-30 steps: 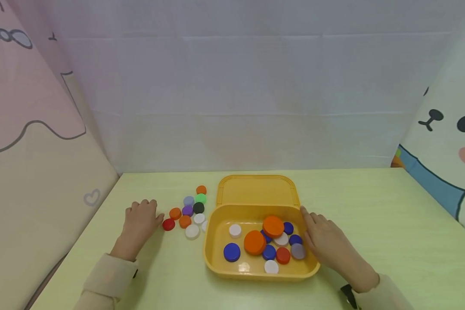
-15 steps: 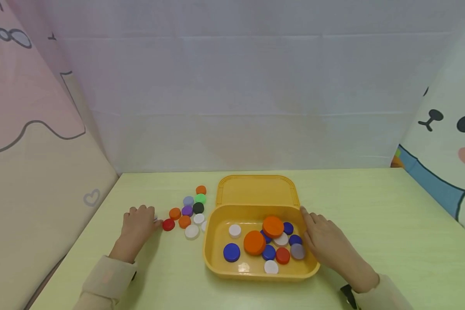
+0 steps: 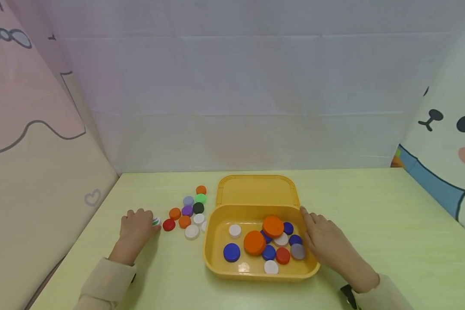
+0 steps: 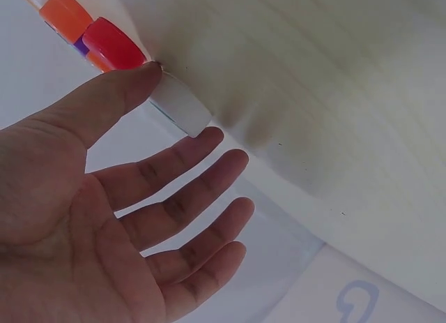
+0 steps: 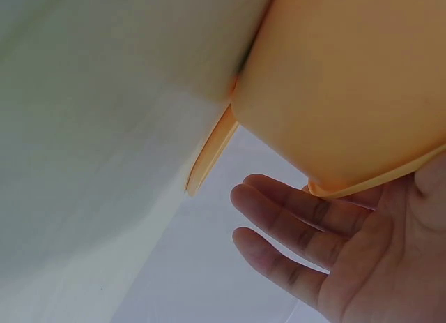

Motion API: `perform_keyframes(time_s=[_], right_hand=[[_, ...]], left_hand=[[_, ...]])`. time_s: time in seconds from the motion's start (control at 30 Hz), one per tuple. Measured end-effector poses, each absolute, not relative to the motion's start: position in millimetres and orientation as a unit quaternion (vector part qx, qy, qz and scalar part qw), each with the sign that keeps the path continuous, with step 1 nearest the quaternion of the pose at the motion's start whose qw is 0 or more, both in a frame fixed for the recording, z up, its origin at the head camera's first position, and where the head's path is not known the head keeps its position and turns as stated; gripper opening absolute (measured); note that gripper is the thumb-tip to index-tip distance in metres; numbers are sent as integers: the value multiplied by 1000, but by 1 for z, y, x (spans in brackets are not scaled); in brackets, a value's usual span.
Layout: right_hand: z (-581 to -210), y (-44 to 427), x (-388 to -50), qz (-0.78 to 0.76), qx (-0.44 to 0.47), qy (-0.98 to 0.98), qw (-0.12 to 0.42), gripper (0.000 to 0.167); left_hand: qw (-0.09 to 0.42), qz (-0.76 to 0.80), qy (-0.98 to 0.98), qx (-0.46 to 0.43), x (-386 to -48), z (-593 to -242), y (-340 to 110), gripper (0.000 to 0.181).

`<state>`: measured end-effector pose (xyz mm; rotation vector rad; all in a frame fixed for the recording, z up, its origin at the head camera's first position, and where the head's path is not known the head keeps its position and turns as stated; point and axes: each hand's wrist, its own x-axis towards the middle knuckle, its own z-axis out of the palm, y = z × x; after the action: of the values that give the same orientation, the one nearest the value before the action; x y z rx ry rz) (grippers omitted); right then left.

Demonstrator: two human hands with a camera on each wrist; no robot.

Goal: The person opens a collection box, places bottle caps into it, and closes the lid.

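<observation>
L hand [image 3: 137,226] pinches a round white plastic cap w/ green print [image 3: 156,221] btwn thumb & index; other fingers spread apart, per L wrist cam. Cap's on/just above the pale yellow-green tabletop [image 3: 372,206], L of the box; can't tell if it's fully clear of it.

R hand [image 3: 327,241] rests at the R rim of the open yellow plastic box [image 3: 261,277], fingers fairly straight; grip, if any, unclear. Flat yellow lid [image 3: 257,189] lies back behind box.

In the way: a round red plastic cap [image 3: 168,224] sits right beside the pinched one, box side. Then a loose cluster btwn L hand & box: orange caps [image 3: 184,221], purple cap [image 3: 187,210], lilac cap [image 3: 188,201], bright green cap [image 3: 200,198], black cap [image 3: 198,208], several white caps [image 3: 192,232], one partly hidden by box wall.

In box: two big orange caps [image 3: 254,243], blue caps [image 3: 231,252], more white ones, a second red cap [image 3: 283,255], a greyish cap [image 3: 298,251] nr R wall.

Behind: plain whitish cloth [image 3: 232,86]; printed drapes both sides.
</observation>
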<state>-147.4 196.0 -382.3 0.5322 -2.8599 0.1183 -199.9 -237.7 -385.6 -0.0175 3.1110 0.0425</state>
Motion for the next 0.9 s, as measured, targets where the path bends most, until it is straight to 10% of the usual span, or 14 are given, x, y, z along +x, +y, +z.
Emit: perform_keyframes(time_s=[0.9], right_hand=[[-383,197,-148,41,184,-975,114,52]], left_hand=[[-95,-11,994,52,-188,-346,-196,38]])
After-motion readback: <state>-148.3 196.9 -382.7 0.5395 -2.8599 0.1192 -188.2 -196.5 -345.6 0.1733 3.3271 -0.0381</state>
